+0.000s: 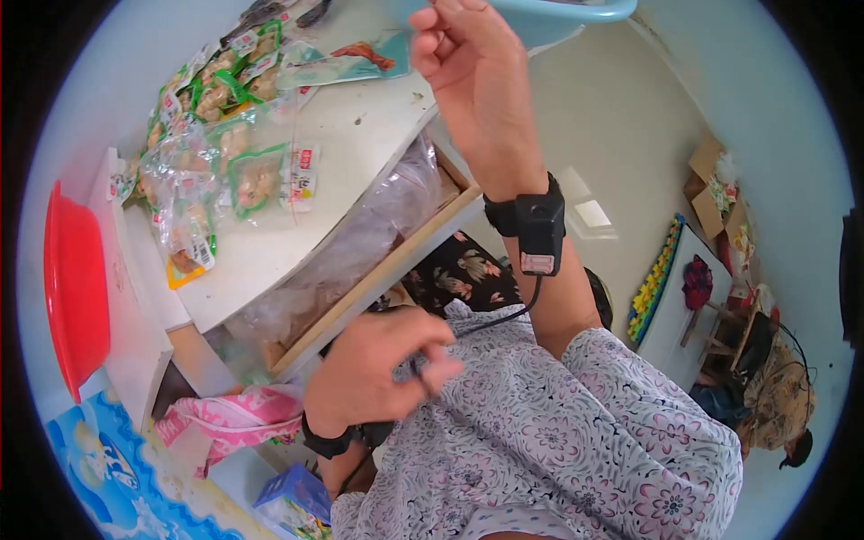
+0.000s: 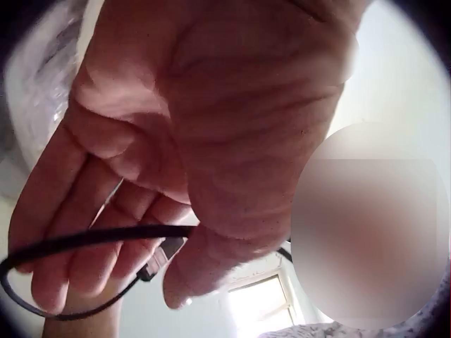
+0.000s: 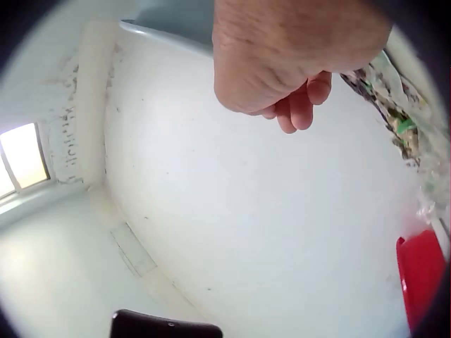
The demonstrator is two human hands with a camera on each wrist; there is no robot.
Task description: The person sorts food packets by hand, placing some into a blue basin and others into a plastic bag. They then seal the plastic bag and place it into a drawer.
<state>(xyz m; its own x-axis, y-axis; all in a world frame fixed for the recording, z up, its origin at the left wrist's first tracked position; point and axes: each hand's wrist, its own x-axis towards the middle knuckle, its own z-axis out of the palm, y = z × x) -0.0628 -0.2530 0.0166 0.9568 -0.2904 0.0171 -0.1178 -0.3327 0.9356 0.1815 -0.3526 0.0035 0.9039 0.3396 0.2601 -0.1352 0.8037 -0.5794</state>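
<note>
My right hand (image 1: 481, 90) is raised at the top of the head view beside the blue basin (image 1: 576, 11), its fingers loosely bent, with nothing seen in them. The right wrist view shows this hand (image 3: 282, 63) from the back against the white wall. Lower down, my left hand (image 1: 373, 364) hovers by the front of the pulled-out drawer (image 1: 387, 270), fingers loosely bent and spread. In the left wrist view a black cable (image 2: 106, 234) loops across the fingers of the left hand (image 2: 204, 127), and a dark connector (image 2: 161, 262) shows beside the thumb; neither appears gripped.
Clear plastic bags (image 1: 333, 243) fill the drawer. Packaged snacks (image 1: 225, 81) and a clear bag of packets (image 1: 256, 180) lie on the white tabletop (image 1: 351, 135). At the left stand a red basin (image 1: 76, 292) and a pink cloth (image 1: 234, 418). Cardboard boxes (image 1: 706, 184) are at the right.
</note>
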